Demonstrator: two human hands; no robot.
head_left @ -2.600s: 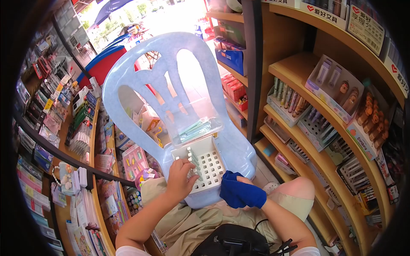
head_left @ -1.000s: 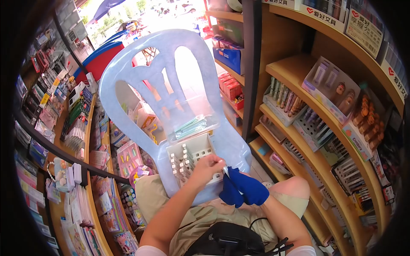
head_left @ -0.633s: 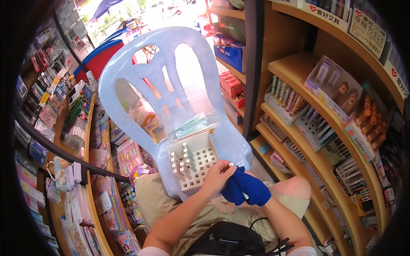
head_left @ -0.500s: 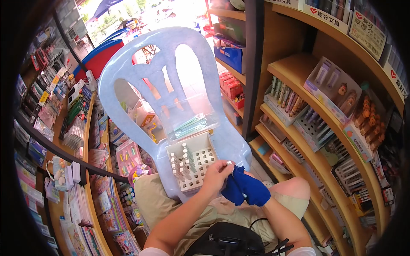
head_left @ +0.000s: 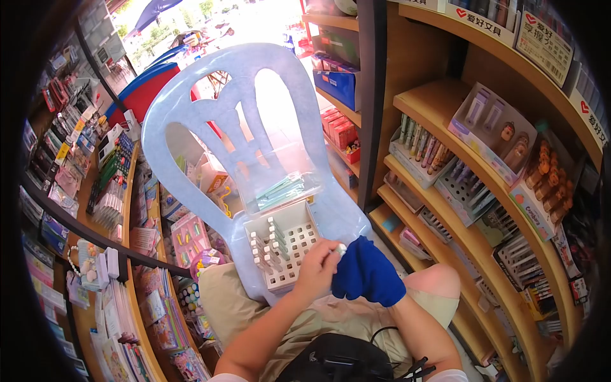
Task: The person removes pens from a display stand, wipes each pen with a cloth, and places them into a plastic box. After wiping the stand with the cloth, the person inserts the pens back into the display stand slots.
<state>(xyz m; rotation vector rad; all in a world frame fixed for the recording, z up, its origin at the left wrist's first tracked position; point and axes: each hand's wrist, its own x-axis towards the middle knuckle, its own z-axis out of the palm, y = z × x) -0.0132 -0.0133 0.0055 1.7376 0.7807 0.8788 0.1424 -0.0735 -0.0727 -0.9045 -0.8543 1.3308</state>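
Observation:
My left hand (head_left: 317, 270) pinches a slim pen-like item by its white end (head_left: 342, 249); the rest of it is hidden by my fingers and the cloth. A blue cloth (head_left: 369, 270) covers my right hand, whose fingers are closed inside it, right beside my left fingertips. Left of my hands, on the seat of a light-blue plastic chair (head_left: 156, 137), stands a white display box (head_left: 284, 280) with rows of square holes. Several white-capped pens (head_left: 270, 245) stand upright in its left rows. Behind it lies a clear plastic container (head_left: 280, 167) holding several pale-green pens (head_left: 280, 191).
Wooden shelves (head_left: 439, 95) with boxes of pens rise close on the right. Curved racks (head_left: 143, 254) of stationery and booklets stand on the left. A black bag (head_left: 334, 363) rests on my lap. Beyond the chair's back is a bright doorway.
The blue cloth has bunched up around my right hand and now covers more of the fingers. My left hand still pinches the white end, which sits slightly lower.

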